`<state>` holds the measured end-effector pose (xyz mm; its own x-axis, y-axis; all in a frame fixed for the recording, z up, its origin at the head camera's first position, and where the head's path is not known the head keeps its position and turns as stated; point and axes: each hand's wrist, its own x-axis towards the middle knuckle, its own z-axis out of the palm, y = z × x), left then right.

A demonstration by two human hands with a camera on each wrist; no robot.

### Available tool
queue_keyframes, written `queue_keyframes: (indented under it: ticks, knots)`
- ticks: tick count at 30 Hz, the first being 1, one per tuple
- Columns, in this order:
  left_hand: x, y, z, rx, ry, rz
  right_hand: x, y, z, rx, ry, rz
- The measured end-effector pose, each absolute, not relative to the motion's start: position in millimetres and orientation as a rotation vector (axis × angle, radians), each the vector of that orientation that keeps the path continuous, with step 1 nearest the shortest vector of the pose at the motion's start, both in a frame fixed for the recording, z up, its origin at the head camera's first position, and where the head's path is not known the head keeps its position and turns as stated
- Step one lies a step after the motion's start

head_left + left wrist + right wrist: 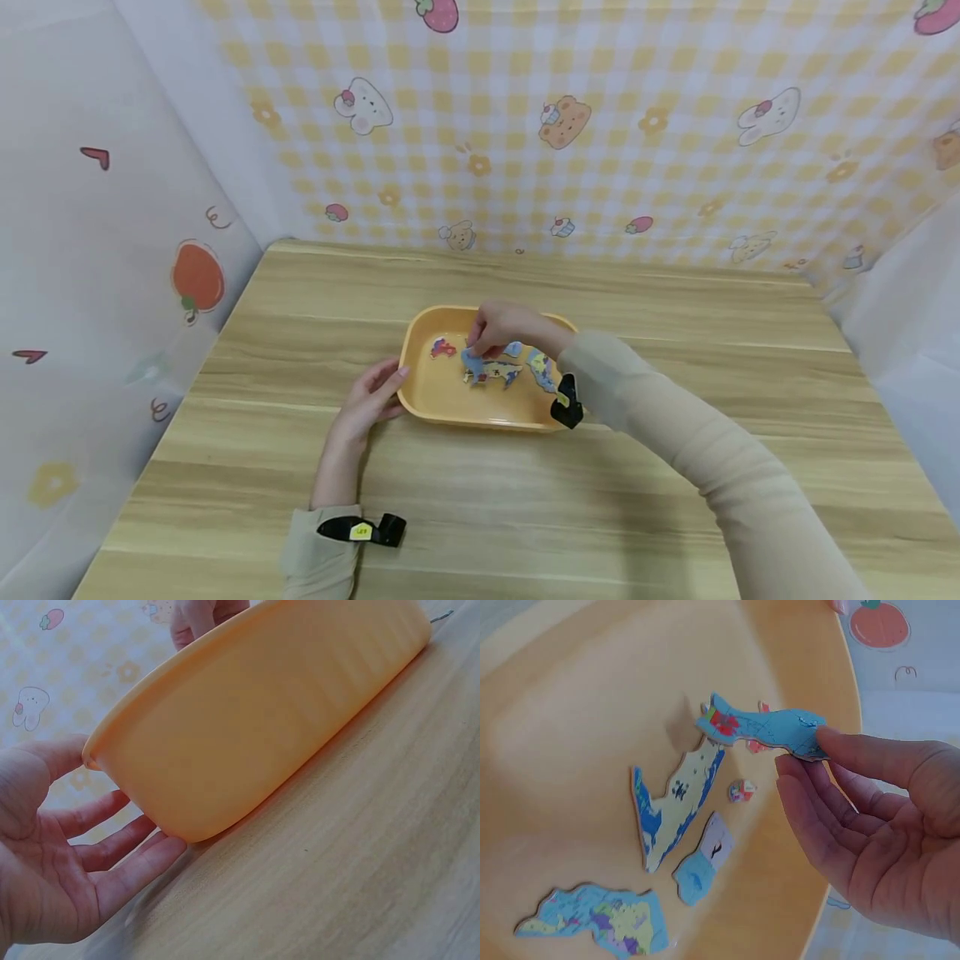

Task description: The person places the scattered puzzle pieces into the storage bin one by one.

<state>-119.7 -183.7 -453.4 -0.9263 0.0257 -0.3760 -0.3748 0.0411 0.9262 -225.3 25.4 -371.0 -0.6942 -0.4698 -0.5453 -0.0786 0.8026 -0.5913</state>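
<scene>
My right hand (498,327) is over the orange-yellow basin (442,404). In the right wrist view its thumb and fingers pinch one end of a blue map puzzle piece (772,729) with a red and green corner, held above the basin floor. Below it lie a cream and dark-blue piece (681,795), a blue and lilac piece (697,874), a multicoloured map piece (600,915) and a small round piece (742,790). A red piece (442,347) lies left of them in the head view. My left hand (371,396) holds the basin's left end, thumb at the rim, fingers against the outer wall.
The basin stands on a wood-grain table (480,517). A yellow checked cloth (487,150) with cartoon prints hangs behind the table, and a white printed sheet (97,250) hangs at the left. Each sleeve carries a black wrist camera (567,402).
</scene>
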Motion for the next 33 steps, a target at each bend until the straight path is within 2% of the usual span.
queue_keyframes:
  ticks: [12, 33]
  knots:
    - [-122.3, -183.2, -453.4, -0.367, 2.045, 1.946, -230.3, 6.7, -383.3, -0.303, 2.153, -0.841]
    - [-121.1, -182.2, -454.6, -0.376, 2.041, 1.940, -226.1, -13.3, -405.7, -0.350, 2.224, -0.645]
